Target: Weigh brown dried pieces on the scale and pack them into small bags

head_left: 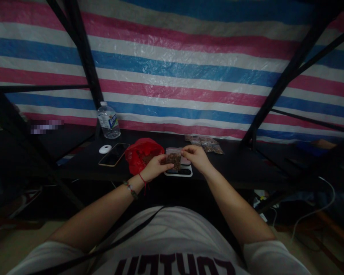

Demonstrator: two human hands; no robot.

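Both hands hold a small clear bag [174, 157] filled with brown bits, just above a small white scale [179, 171] on the dark table [235, 164]. My left hand [154, 167] pinches the bag's lower left side. My right hand [195, 157] pinches its top right edge. A red plastic bag [140, 152] lies right beside my left hand.
Several filled small bags [206, 143] lie behind my right hand. A phone [114, 154], a white round object [105, 149] and a water bottle [108, 120] stand at the left. Black metal bars [84, 57] frame a striped tarp [189, 68]. Cables [309, 214] trail on the floor, right.
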